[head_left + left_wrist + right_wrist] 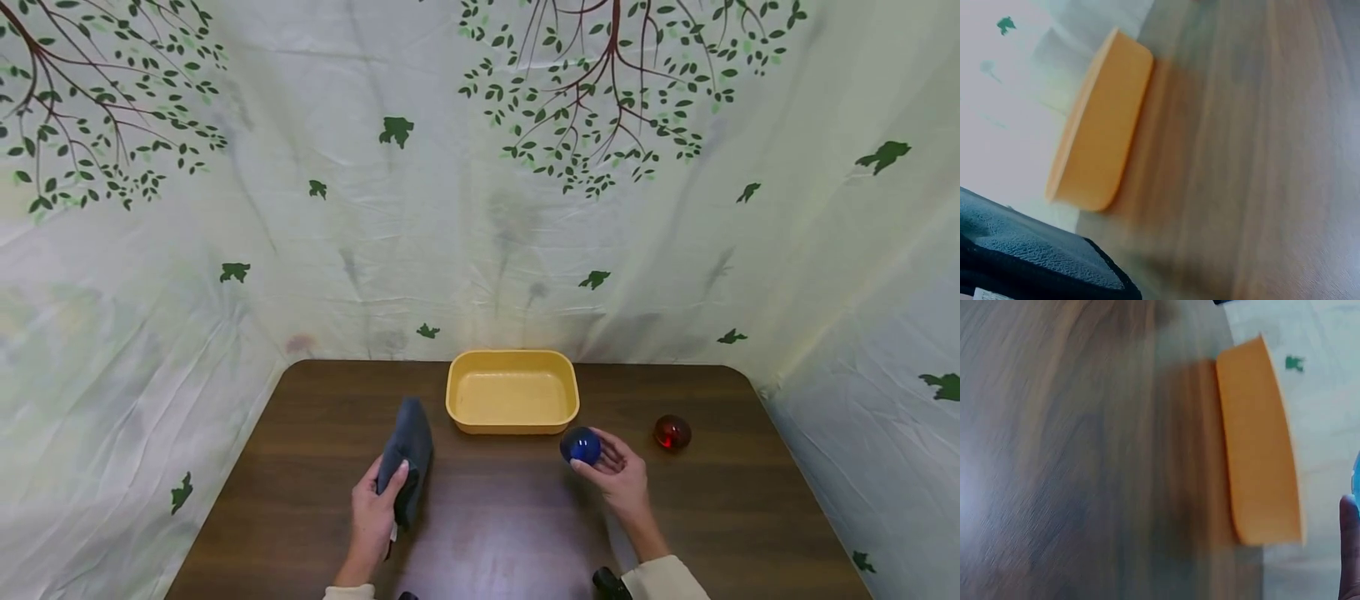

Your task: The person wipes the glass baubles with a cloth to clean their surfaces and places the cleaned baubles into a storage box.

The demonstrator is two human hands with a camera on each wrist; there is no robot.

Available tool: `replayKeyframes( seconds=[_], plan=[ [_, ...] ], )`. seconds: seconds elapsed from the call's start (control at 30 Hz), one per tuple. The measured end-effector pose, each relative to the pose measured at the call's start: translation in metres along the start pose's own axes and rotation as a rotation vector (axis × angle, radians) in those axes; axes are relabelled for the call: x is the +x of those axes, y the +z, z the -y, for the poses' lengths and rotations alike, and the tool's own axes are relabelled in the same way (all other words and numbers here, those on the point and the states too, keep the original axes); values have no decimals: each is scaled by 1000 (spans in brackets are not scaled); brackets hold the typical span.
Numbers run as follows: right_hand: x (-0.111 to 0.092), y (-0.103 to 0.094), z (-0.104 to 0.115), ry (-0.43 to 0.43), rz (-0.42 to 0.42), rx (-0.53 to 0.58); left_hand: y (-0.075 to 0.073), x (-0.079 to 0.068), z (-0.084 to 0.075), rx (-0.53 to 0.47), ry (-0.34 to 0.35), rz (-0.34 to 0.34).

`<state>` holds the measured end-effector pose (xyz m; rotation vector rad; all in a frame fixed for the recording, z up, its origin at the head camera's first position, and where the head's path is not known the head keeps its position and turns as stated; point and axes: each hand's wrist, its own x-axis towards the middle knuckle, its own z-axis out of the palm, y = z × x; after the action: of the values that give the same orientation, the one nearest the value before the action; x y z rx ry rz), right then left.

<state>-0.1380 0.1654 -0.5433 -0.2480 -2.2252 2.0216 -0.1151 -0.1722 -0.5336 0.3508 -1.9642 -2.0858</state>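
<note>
In the head view my left hand (pixel 373 518) grips a blue-grey fabric pouch (pixel 408 454), fingers on one side and thumb on the other. The left wrist view shows this soft pouch (pixel 1041 250) with dark edging and a white label at the lower left. My right hand (pixel 621 477) holds a shiny blue ball (pixel 581 446) between thumb and fingers, just off the front right corner of a yellow tray (pixel 513 425). A sliver of the ball (pixel 1356 481) and one finger (pixel 1349 544) show at the right wrist view's edge. To the right hand's right lies a clear red ball (pixel 672 432).
The tray stands at the back middle of the brown wooden table (pixel 495 533). Behind it hangs a pale cloth (pixel 450 250) printed with branches and leaves, and it also covers both sides.
</note>
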Motion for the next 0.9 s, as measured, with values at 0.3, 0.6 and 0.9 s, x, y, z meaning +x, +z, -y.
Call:
replayKeyframes(
  seconds=[0.3,0.6,0.9],
  plan=[
    [2,31,19,-137,84,81,12,-5,-24,-120,10,17],
    [1,56,39,-195,203,139,28,-8,-41,-144,20,49],
    [-3,82,55,-230,311,161,42,-8,-46,-160,33,92]
  ],
)
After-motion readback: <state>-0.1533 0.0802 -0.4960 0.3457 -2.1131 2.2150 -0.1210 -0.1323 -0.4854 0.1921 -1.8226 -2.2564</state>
